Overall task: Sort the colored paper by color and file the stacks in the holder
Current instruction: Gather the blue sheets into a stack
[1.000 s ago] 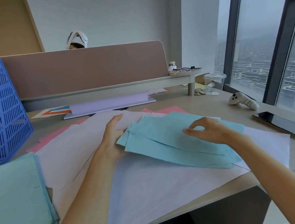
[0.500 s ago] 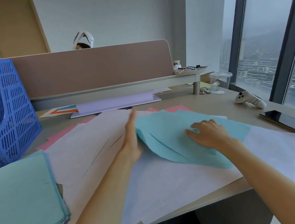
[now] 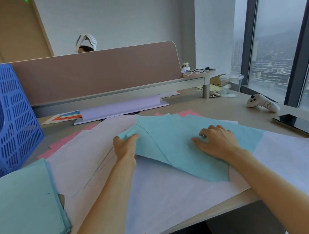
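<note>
Paper (image 3: 174,149) in left hand (image 3: 125,147); under right (image 3: 216,141)

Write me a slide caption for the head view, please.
Left hand grips the corner of fanned blue sheets while the right hand rests on them, over white paper.

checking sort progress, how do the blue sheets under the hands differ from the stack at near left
The blue sheets are fanned askew; the stack is squared. The left hand grips the sheets, the right hand presses them; the stack is untouched. The sheets look bluer, the stack greener. Both are paper.
</note>
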Available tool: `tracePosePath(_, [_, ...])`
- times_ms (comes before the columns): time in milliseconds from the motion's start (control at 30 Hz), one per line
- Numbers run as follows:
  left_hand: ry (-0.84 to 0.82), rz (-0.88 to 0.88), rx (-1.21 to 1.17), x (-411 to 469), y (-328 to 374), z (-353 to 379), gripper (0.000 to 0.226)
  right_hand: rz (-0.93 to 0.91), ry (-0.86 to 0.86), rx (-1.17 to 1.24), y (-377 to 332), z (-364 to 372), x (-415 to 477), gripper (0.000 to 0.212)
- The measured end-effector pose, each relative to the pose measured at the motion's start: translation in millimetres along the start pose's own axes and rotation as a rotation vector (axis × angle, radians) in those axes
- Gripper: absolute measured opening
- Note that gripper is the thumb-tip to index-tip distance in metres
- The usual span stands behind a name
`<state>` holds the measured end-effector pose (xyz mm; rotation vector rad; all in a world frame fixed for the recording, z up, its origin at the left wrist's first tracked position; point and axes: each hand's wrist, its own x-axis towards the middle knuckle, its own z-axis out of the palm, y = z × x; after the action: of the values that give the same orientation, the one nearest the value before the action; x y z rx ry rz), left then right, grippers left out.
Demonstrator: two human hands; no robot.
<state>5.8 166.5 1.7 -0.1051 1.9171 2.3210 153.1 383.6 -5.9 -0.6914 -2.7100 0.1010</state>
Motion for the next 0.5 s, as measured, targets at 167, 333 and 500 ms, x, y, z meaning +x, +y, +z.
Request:
tracePosePath(167, [-0.320, -0.132, -0.164, -12.8, 4.5, 10.3, 0.035, 0.041, -0.120, 0.003, 2.6, 7.0, 2.3, 0.068])
tracePosePath(333, [-0.340, 0.104, 0.202, -17.9, -6.3, 17.2, 0.030, -0.023, -0.200, -0.025, 2.7, 7.7, -2.0, 0.072])
tracePosePath(500, [-0.203, 0.230, 0.285, -22.3, -2.0, 11.6, 0.031, -0.076, -0.097, 0.101, -2.3, 3.2, -2.6, 0.069])
